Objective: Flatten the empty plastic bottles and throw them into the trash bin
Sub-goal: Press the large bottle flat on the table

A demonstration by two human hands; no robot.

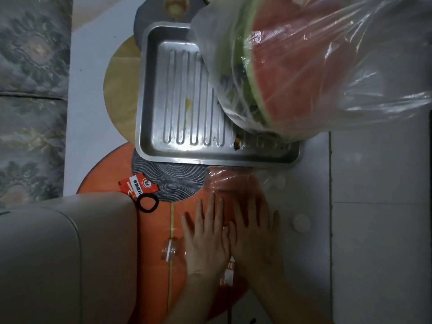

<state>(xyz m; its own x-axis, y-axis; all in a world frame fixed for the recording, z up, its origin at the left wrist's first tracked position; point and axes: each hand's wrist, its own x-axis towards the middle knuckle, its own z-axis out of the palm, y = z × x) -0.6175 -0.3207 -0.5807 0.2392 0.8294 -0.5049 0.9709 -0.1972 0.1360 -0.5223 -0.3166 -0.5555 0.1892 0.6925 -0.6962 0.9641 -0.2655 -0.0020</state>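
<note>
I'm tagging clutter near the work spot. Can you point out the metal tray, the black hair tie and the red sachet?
metal tray [187, 113]: head view, on its bare ribbed floor.
hair tie [148, 203]: head view, on the black ring's lower left band.
red sachet [138, 186]: head view, on the middle of the printed packet.

Steel tray on round mats; bagged watermelon over its corner; red sachet touching black hair tie.

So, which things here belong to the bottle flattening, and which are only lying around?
Job:
left hand
right hand
clear plastic bottle under both palms
white round bottle cap

Lying about:
ribbed steel baking tray
bagged red watermelon piece
black hair tie
red seasoning sachet
</note>
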